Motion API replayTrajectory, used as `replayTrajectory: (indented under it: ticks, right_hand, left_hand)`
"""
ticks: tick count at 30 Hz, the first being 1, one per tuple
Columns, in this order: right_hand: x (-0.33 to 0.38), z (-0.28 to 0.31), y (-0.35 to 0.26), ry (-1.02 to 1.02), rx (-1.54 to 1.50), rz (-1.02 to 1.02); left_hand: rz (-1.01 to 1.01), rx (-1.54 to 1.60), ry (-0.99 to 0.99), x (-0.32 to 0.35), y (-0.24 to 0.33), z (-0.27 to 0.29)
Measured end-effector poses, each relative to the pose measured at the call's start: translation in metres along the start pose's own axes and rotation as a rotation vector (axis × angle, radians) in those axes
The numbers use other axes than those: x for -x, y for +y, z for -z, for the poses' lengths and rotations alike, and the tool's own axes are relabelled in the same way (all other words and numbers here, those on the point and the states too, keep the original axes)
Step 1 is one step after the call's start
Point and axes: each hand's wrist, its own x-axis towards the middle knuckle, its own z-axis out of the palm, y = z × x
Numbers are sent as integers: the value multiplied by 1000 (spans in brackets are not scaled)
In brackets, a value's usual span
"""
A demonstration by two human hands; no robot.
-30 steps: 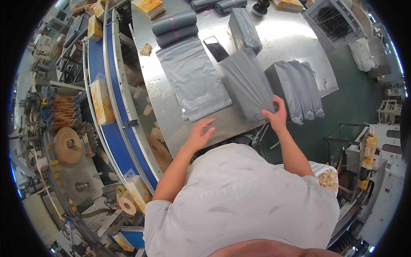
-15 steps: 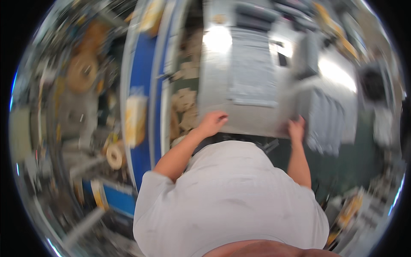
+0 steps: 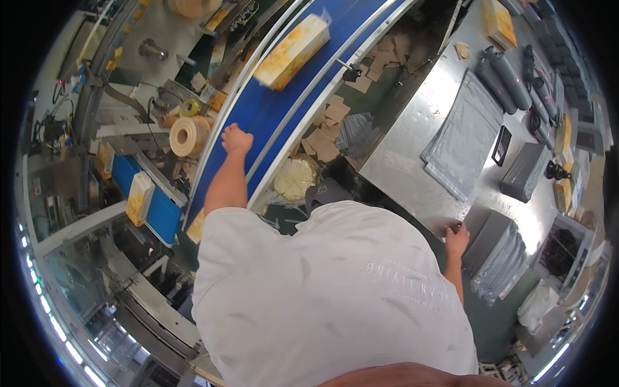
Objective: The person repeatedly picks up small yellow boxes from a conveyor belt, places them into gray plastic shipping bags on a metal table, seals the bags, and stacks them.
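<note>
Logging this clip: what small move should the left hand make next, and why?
Probably reach further up the blue conveyor belt to the yellow box: the left hand rests empty on the belt below it, while the right hand rests on the steel table.

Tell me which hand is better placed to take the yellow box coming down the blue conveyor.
Left. The left hand is already out over the blue conveyor belt, with the yellow box just up the belt from it. The right hand rests on the edge of the steel table, on the far side from the belt.
</note>
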Motion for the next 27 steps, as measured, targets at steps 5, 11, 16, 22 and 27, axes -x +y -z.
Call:
replayTrajectory:
  ticks: [5,11,16,22,27]
  right_hand:
    - [33,4,-42,-39,52,15]
    - [47,10,-41,-35,-46,35]
    - [34,20,-52,-33,-14,-11]
    - [28,24,-40,-26,-53,-40]
    - [29,29,-27,-33,-185,-48]
  left_hand:
    - [131,-276,-248,30,-109,6]
    - [211,-434,-229,65,-214,-52]
    - [-63,-421,-9,60,-158,-69]
    - [-347,-195,-77,36,-64,-13]
    - [-634,117,302,33,53,52]
